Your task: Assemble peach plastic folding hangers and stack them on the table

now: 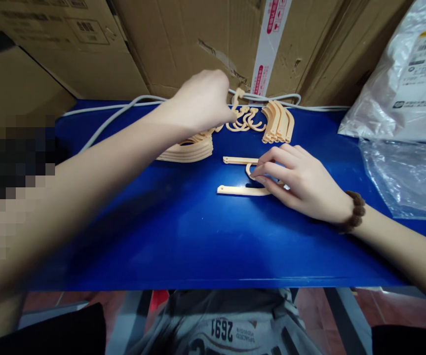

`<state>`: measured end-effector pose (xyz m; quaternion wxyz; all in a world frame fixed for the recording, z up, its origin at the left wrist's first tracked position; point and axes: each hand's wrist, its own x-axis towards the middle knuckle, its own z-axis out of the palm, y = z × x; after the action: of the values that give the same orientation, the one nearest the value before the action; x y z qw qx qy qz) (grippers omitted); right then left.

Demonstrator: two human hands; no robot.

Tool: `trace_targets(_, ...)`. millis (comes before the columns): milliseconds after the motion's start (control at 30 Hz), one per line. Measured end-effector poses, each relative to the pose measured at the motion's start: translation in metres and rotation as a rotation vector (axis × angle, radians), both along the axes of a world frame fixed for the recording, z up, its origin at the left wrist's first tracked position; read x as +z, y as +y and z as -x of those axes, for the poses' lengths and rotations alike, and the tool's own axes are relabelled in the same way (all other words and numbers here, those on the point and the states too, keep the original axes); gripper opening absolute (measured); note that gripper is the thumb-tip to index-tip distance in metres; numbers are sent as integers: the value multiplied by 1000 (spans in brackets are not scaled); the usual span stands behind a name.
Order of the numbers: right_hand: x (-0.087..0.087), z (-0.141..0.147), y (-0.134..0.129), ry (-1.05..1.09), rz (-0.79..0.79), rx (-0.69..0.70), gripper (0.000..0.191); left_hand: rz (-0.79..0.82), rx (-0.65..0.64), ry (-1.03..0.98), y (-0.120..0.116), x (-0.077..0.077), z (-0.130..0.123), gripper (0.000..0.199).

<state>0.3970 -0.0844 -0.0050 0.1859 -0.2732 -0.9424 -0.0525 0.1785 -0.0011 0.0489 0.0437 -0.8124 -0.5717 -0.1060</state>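
Observation:
My left hand (209, 98) reaches across to the back of the blue table with its fingers closed on a beige plastic hanger hook (239, 94); its fingertips are mostly hidden. Just right of it lie several loose hooks (248, 120). My right hand (297, 180) is bent over the table, its thumb and fingers pinching another curved hook (249, 171). Beneath and beside those fingers are two beige hanger arms, an upper arm (238, 160) and a lower arm (240, 191), lying roughly parallel, their right ends covered by the hand.
Curved beige pieces (186, 152) are stacked under my left forearm. A bundle of bent arms (278, 121) lies at the back. White cables (138, 101) run along cardboard boxes (198, 44). A clear plastic bag (401, 108) sits at the right. The blue table (198, 246) ends before my lap.

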Motion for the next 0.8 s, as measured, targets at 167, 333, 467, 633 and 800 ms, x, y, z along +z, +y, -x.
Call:
trace_targets(167, 1, 0, -1, 217, 60, -191, 21, -196, -105, 51, -44, -4, 10, 24)
trace_targets(333, -2, 1, 2, 502, 218, -297, 51, -411, -392, 175, -81, -43, 30, 28)
trace_targets(467, 1, 1, 0, 482, 289, -266, 34, -419, -451, 140, -91, -56, 43, 29)
trace_targets(633, 8, 5, -7, 534, 458, -222, 26, -369, -403, 150, -94, -52, 46, 29)
trace_targets(800, 7, 16, -14, 569, 579, -161, 22, -348, -507, -2, -100, -57, 43, 35)
